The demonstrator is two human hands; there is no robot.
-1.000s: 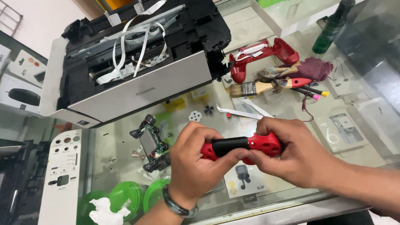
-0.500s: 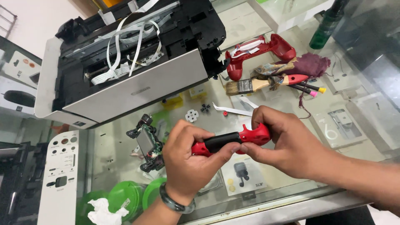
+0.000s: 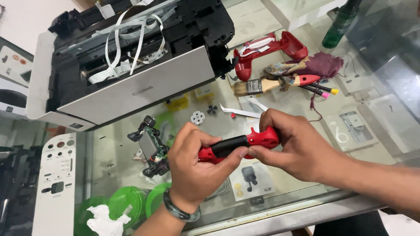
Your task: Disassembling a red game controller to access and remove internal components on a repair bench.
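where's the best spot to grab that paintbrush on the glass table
Grip the paintbrush by its red handle end, coming from above on the right. The handle lies flat and bare there, while the bristles point left and a purple cloth and patterned scrap crowd its far side.

The work surface is a glass table [image 3: 385, 118] with a pale metal edge along the near side. Soft, even light falls across it, and the glass gives faint reflections. Through the glass a lower level shows, with 2 green round lids [image 3: 131, 203] and a crumpled white tissue [image 3: 103, 220]. At the upper left stands a plain white wall [image 3: 26, 17]. A white panel with round holes [image 3: 57, 183] sits low at the left, beside dark equipment. A dark green bottle [image 3: 341, 22] stands at the far right.
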